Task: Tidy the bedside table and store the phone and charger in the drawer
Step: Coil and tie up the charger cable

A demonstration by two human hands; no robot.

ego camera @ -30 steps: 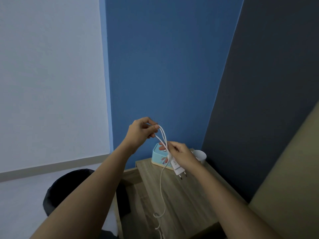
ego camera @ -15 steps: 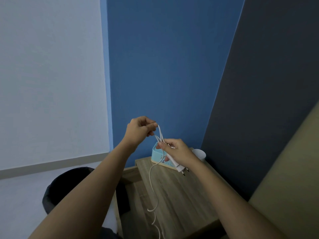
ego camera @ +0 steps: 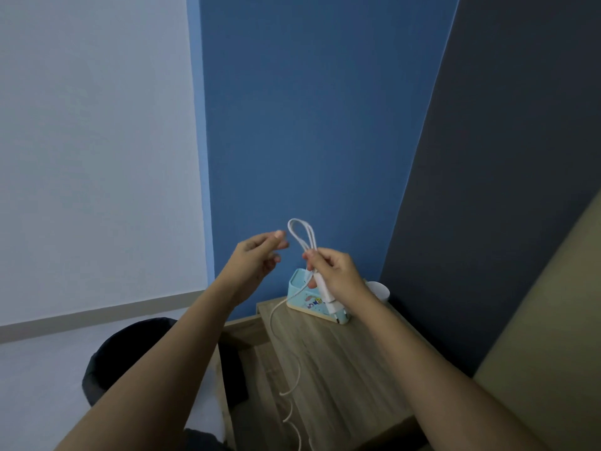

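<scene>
My right hand (ego camera: 335,274) grips the white charger (ego camera: 329,296) above the back of the wooden bedside table (ego camera: 341,362). A folded loop of its white cable (ego camera: 302,234) sticks up from my fist, and the rest of the cable hangs down and curls over the table's front. My left hand (ego camera: 257,255) hovers just left of the loop, fingers loosely apart, holding nothing. No phone is in view. The drawer shows as an open wooden box (ego camera: 247,330) left of the tabletop.
A light blue box with cartoon print (ego camera: 309,302) stands at the table's back edge, and a white cup (ego camera: 379,291) sits in the corner behind my right wrist. A dark round bin (ego camera: 130,353) is on the floor to the left. Blue wall behind.
My left hand let go of the cable loop and drew a little to the left. My right hand now holds the loop and charger alone, slightly higher.
</scene>
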